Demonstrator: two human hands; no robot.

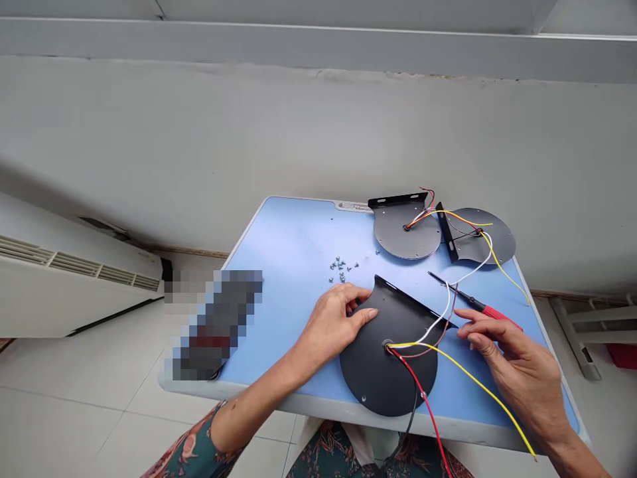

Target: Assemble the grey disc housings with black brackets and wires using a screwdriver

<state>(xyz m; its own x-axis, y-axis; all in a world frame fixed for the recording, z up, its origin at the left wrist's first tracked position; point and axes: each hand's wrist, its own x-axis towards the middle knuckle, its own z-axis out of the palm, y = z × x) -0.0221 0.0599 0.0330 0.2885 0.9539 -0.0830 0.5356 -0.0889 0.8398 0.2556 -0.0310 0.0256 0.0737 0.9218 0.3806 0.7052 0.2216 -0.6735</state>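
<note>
My one blue table bears three dark plates, the nearest plate at its front edge. My left hand grips that plate's left rim; my right hand curls by its flange corner, whether gripping I cannot tell. One red-handled screwdriver and roughly a dozen screws lie beyond.

A dark, seemingly oblong object is pixelated at the blue tabletop's left edge; the view's bottom crops a long red wire.

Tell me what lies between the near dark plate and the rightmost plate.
In the head view: a red-handled screwdriver, white wiring and a brown wire.
</note>
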